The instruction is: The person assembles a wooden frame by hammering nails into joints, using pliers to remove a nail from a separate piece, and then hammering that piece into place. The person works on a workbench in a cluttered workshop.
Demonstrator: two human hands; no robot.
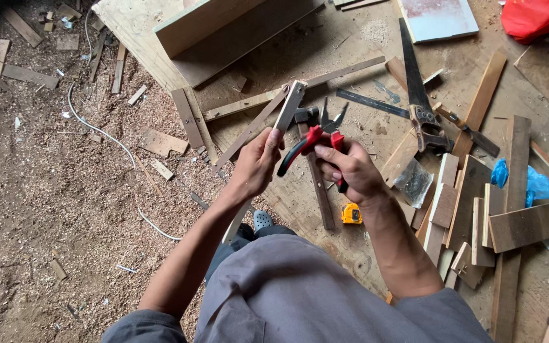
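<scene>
My left hand holds a short, flat strip of wood upright by its lower end. My right hand grips a pair of pliers with red and black handles; the dark jaws point up, spread apart, just right of the strip. Both hands are held close together above a plywood sheet on the ground. A hammer with a wooden handle lies on the sheet right under the hands.
A hand saw lies to the right, with a yellow tape measure near my right wrist. Wood offcuts pile up at the right beside a blue plastic bag. Sawdust, scraps and a white cable cover the ground at the left. A red bag sits top right.
</scene>
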